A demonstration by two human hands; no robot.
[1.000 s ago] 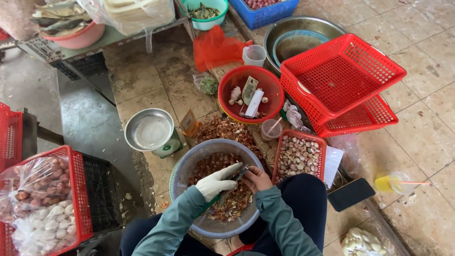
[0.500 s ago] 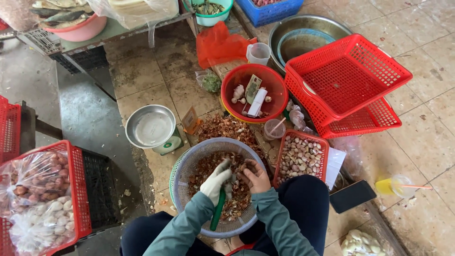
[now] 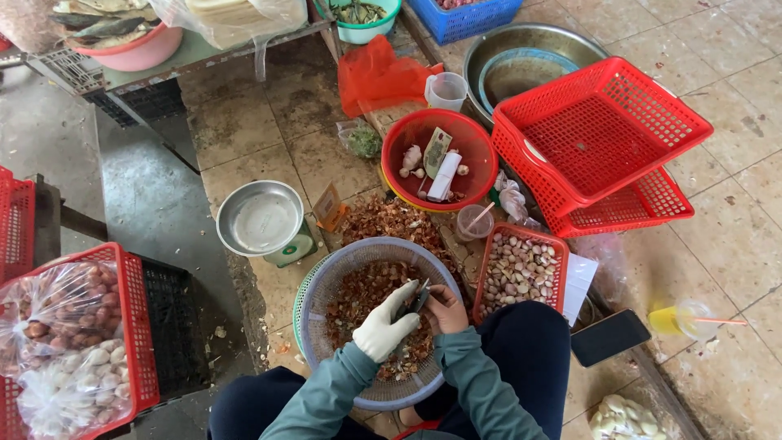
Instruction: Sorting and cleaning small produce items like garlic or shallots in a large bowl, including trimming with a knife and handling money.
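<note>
**Both hands over the colander of peels**

I'm looking straight down at my lap, and I'll place everything from the colander, the pale round basket just in front of my knees. It is full of reddish-brown peels.

My left hand, in a white glove, sits over the colander's near half with its fingers curled loosely; I cannot tell whether they pinch anything. My right hand is bare and touches the left, its fingers closed around a small dark knife whose tip points away from me over the peels.

Just right of the colander is a small red basket of peeled cloves, with a clear plastic cup at its far corner. Beyond the colander lies a loose heap of more peels, and past that a red bowl holding a few bulbs and a white packet. Left of the colander stands a scale with a round metal pan. Far right, two red crates are stacked. Near right, a dark phone lies on the tiles.
</note>
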